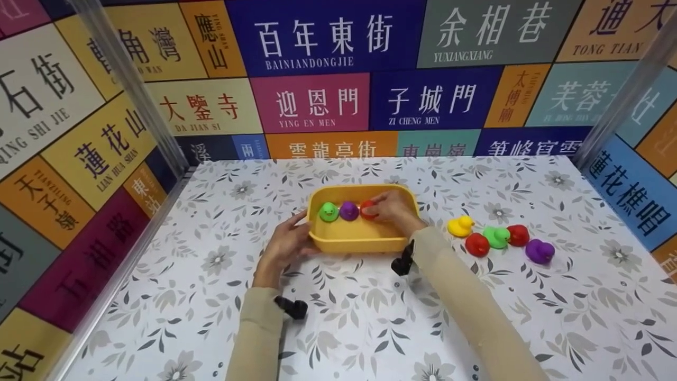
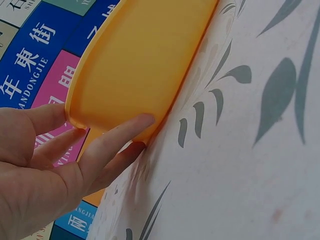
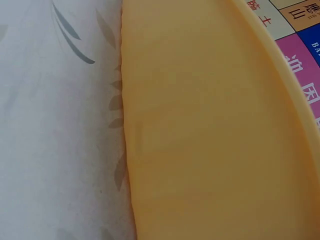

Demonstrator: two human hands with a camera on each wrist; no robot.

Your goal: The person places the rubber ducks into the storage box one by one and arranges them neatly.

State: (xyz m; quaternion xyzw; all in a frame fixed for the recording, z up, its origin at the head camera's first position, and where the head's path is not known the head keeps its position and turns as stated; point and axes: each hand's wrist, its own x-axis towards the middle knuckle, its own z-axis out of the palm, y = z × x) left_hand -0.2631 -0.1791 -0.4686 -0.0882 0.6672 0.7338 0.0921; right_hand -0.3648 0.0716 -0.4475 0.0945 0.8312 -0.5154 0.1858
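A yellow plastic bin [image 1: 365, 244] stands on the table in the head view. Inside it a green rubber duck [image 1: 328, 212] and a purple rubber duck [image 1: 348, 211] sit side by side. My right hand [image 1: 394, 207] reaches over the bin's right part and pinches a red rubber duck [image 1: 367, 210] beside the purple one; the fingers partly cover it. At the bin's left end, my left hand [image 1: 288, 238] touches the wall with its fingers. In the left wrist view the fingers [image 2: 117, 140] of that hand lie fairly straight against the bin [image 2: 145, 55]. Only the bin wall [image 3: 215, 125] fills the right wrist view's middle.
Right of the bin lie several more rubber ducks: a yellow one [image 1: 460, 226], a red one [image 1: 477, 245], a green one [image 1: 496, 237], another red one [image 1: 518, 235] and a purple one [image 1: 540, 251]. A flowered cloth [image 1: 211, 317] covers the table. Printed panels [image 1: 312, 103] stand behind and at the sides.
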